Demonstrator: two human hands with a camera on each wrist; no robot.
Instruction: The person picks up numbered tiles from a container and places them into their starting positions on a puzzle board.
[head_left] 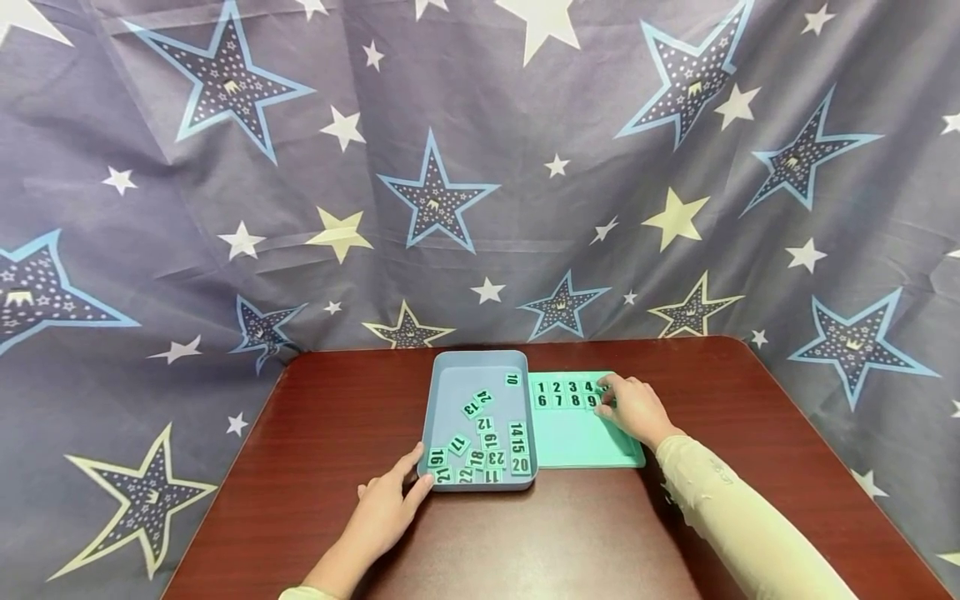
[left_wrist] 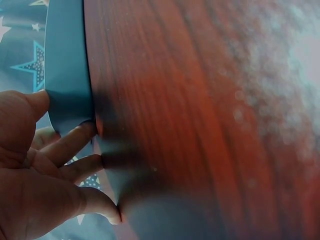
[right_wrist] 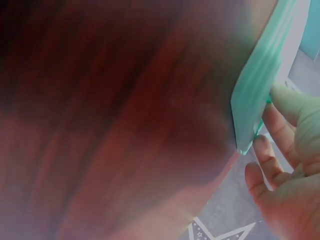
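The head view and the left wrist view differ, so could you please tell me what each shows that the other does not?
Only the head view shows the inside of the tray with its loose numbered tiles, the green board beside it, and the right hand at that board.

Only the left wrist view shows the palm side of the left hand, close up.

Both show that hand touching the tray, the wooden tabletop and the starry cloth.

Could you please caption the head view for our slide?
Left hand touching a blue-gray tray of number tiles, right hand over a green board.
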